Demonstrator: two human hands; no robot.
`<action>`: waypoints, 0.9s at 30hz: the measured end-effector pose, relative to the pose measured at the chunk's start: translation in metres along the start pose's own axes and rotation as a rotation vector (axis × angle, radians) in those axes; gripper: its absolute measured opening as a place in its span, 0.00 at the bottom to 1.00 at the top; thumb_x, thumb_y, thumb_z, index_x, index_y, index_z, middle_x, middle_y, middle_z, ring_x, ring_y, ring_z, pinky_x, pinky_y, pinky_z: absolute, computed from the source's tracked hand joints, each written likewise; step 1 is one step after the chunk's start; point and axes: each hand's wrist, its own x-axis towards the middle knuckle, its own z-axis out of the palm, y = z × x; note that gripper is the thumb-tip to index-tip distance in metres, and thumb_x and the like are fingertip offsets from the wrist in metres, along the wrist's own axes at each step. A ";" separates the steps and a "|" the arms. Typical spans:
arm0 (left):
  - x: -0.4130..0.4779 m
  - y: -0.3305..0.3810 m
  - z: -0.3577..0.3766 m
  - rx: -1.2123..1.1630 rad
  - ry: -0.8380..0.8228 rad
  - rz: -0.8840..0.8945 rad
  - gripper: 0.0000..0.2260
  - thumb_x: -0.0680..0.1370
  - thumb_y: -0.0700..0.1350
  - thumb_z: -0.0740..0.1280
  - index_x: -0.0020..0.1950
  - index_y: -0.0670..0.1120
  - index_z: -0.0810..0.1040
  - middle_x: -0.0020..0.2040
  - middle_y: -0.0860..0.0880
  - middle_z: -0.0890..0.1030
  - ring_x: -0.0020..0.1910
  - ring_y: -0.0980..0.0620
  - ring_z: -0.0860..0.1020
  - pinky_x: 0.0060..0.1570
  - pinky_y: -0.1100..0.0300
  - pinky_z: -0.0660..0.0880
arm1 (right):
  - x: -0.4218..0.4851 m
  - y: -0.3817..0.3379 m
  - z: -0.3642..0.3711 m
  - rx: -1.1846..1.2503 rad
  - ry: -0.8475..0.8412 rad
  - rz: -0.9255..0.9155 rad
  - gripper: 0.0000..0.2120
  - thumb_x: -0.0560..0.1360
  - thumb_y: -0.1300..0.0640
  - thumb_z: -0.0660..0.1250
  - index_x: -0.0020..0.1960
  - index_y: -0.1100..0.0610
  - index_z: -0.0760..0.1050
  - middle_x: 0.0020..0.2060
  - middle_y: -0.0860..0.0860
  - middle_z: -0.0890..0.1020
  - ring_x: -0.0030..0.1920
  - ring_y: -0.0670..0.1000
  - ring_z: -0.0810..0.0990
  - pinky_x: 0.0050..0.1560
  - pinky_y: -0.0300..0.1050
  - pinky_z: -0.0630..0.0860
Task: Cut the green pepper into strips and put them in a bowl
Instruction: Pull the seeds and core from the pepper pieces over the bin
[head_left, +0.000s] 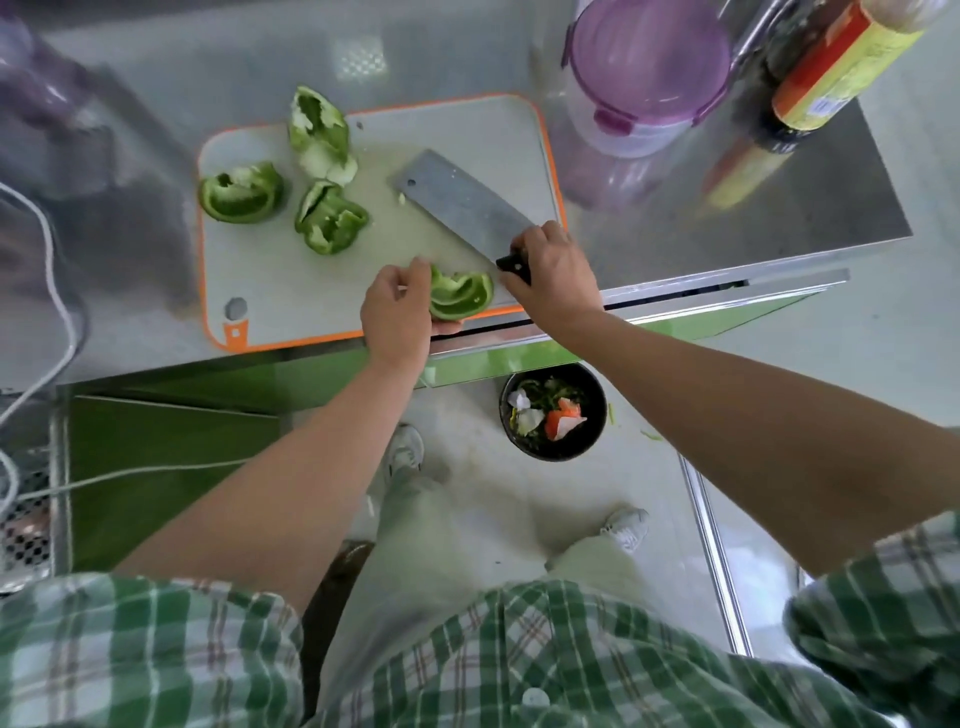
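1. The green pepper is already split into four large pieces. No strips show anywhere on the cutting board, so I judge that the slicing proper has not begun.
2. The left hand has its thumb and fingers curled around one pepper piece. It holds the piece at the near edge of the board, just to the right of that hand.
3. The right hand is wrapped tight around the black handle of a cleaver. The broad blade reaches away from this hand, forward and to its left, over the board. I cannot tell whether the blade rests on the board or hangs just above it.
4. Three pieces lie loose beyond the left hand:
   - The second piece is straight ahead of the hand.
   - The third piece is ahead and to the hand's left.
   - The fourth piece is farthest ahead and shows pale pith.
5. I can pick out no bowl for the strips.
   - A clear container with a purple lid stands on the counter, ahead of the right hand.
   - A sauce bottle stands to the right of the container.
   - A black bin on the floor, under the right forearm, holds scraps and looks like waste.
6. Nearly everything is left to do: cut all four pieces into strips, find a bowl and move the strips into it.
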 end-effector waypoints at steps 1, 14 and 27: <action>0.000 0.000 0.001 0.004 -0.002 0.004 0.15 0.82 0.48 0.62 0.36 0.46 0.69 0.42 0.44 0.75 0.34 0.47 0.83 0.39 0.44 0.82 | -0.002 0.000 -0.001 0.055 0.000 0.017 0.15 0.77 0.53 0.65 0.59 0.62 0.73 0.55 0.58 0.75 0.55 0.58 0.74 0.49 0.48 0.70; -0.064 0.003 0.094 0.258 -0.159 0.345 0.14 0.79 0.48 0.61 0.34 0.49 0.65 0.29 0.53 0.68 0.28 0.59 0.68 0.35 0.59 0.65 | -0.086 0.052 -0.062 0.815 -0.072 0.403 0.09 0.71 0.59 0.74 0.45 0.55 0.73 0.33 0.51 0.78 0.27 0.47 0.76 0.31 0.41 0.74; -0.097 -0.070 0.128 0.513 -0.511 0.313 0.09 0.80 0.46 0.65 0.44 0.42 0.72 0.37 0.51 0.76 0.34 0.60 0.75 0.33 0.74 0.69 | -0.147 0.112 -0.026 0.669 -0.089 0.729 0.13 0.73 0.70 0.60 0.52 0.61 0.80 0.38 0.55 0.83 0.34 0.47 0.81 0.29 0.33 0.74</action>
